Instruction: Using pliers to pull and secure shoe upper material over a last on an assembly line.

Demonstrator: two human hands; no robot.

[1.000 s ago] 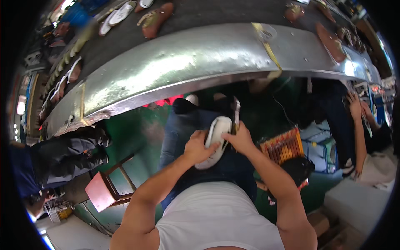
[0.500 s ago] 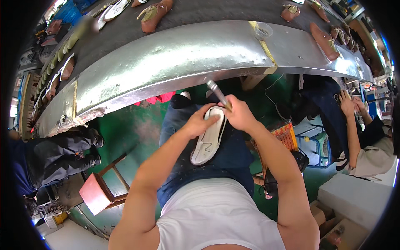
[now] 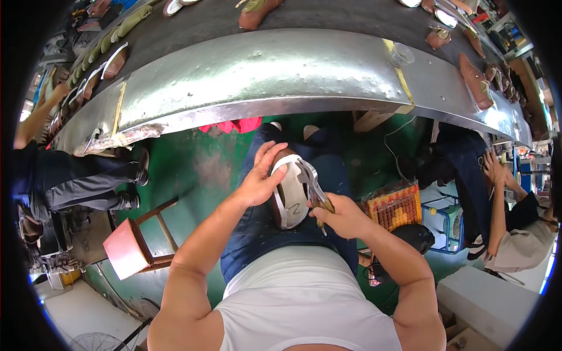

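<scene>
A shoe (image 3: 292, 199) lies sole up on my lap, its pale insole board bearing a dark squiggle and its edge ringed by a white strip and brown upper. My left hand (image 3: 260, 178) grips the far end, thumb on the sole and fingers spread along the outer side. Metal pliers (image 3: 315, 188) are in my right hand (image 3: 345, 217), fingers wrapped round the handles. Their jaws reach the shoe's right edge near the far end, at the white strip. Whether the jaws pinch material is too small to tell.
Ahead runs a metal-edged bench (image 3: 252, 70) bearing brown shoes (image 3: 260, 13) and a clear plastic cup (image 3: 401, 54). A wooden stool (image 3: 126, 248) stands left, a beaded orange seat (image 3: 395, 209) right. People work on both sides; one co-worker's hands (image 3: 495, 168) show at right.
My right hand has come down and nearer, turning the tool so its jaws meet the shoe's edge. My left hand has shifted left on the shoe. The whole view has swung slightly left.
</scene>
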